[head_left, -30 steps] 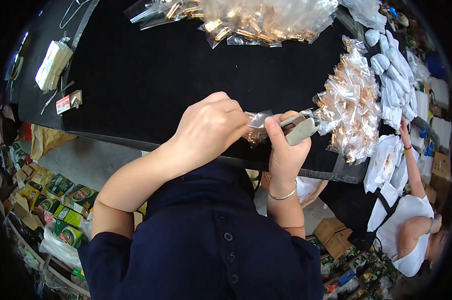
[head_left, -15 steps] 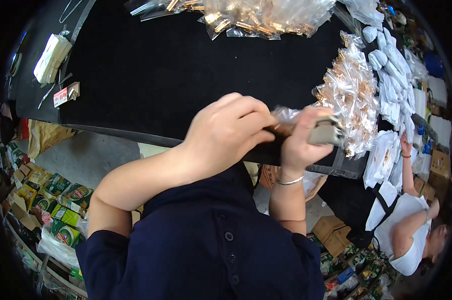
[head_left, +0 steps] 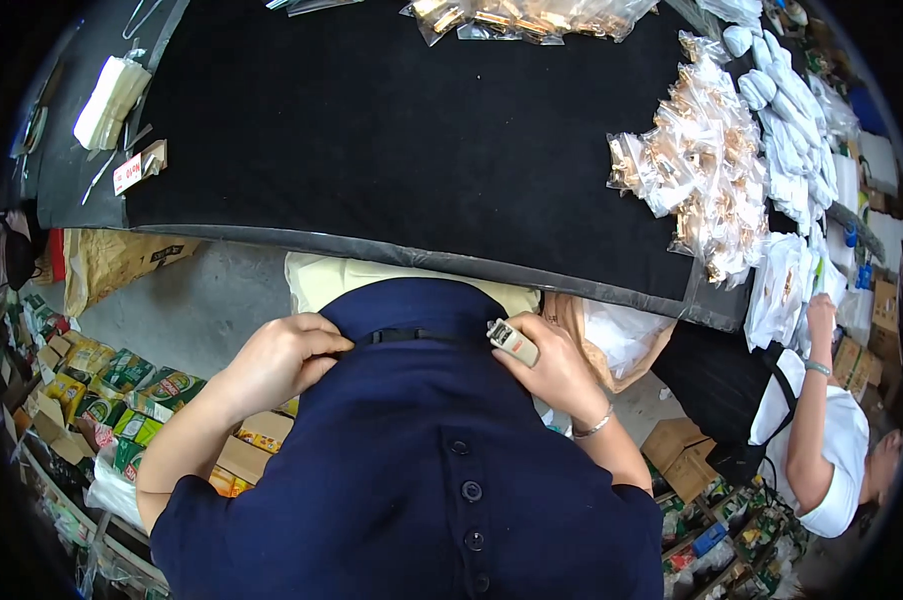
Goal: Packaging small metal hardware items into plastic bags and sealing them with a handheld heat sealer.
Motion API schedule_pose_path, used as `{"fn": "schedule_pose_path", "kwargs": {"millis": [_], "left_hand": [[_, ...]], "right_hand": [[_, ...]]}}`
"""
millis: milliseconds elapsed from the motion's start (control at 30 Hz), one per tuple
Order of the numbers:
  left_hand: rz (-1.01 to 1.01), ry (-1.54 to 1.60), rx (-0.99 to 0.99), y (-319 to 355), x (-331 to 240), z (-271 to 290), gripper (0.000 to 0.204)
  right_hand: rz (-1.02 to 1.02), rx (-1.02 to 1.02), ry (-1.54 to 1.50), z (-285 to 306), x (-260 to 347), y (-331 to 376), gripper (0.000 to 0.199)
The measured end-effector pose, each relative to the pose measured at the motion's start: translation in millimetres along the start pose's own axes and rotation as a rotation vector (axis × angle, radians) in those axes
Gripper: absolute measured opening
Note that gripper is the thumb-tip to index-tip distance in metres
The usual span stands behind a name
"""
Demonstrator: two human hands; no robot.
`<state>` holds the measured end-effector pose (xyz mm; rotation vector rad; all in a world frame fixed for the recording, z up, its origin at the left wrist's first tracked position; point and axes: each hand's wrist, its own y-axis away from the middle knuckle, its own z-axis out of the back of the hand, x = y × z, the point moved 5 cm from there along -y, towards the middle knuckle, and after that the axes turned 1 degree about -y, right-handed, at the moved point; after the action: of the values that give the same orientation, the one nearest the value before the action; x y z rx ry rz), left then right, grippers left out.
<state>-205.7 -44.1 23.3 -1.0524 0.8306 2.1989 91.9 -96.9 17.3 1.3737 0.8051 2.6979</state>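
Note:
My left hand is at the left side of my waist, fingers pinched together at the edge of my navy clothing. A black strap with a buckle crosses the waist between my hands. On the other side, my right hand is closed around a small beige stapler, its metal end pointing up and left. Beyond it, at the right of the black table, lies a heap of clear bags with gold-coloured pieces.
More filled bags lie at the table's far edge. A bundle of pale strips and a small red-and-white box are at left. White wrapped bundles line the right, where another person reaches in. Cartons stand below.
Both hands have come back from the table edge to my waist and moved apart. The bag between them has left my hands; one more lies at the heap's left side. The stapler stays in my right hand.

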Motion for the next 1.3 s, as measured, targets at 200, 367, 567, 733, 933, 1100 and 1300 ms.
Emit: {"fn": "schedule_pose_path", "kwargs": {"millis": [200, 367, 567, 733, 933, 1100, 1300], "left_hand": [[-0.026, -0.186, -0.005, 1, -11, -7, 0.019], [-0.058, -0.137, -0.145, 0, -1, -16, 0.025], [-0.138, -0.364, -0.33, -11, 0, -20, 0.014], [-0.18, -0.479, -0.382, -34, 15, -35, 0.013], [-0.077, -0.405, -0.278, -27, 28, -36, 0.016], [-0.034, -0.358, -0.313, 15, 27, -29, 0.027], [-0.229, -0.326, -0.346, 32, 7, 6, 0.023]], "right_hand": [[0.122, 0.078, 0.066, -7, 5, 3, 0.031], [0.073, 0.011, 0.068, -10, -3, 1, 0.032], [0.193, 0.019, 0.012, -15, -14, -12, 0.034], [0.26, -0.202, 0.175, -33, -34, -26, 0.032], [0.169, -0.113, 0.099, -22, -27, -27, 0.03], [-0.009, -0.113, 0.05, 0, -36, -1, 0.031], [0.06, -0.153, 0.057, 35, -13, 5, 0.025]]}}
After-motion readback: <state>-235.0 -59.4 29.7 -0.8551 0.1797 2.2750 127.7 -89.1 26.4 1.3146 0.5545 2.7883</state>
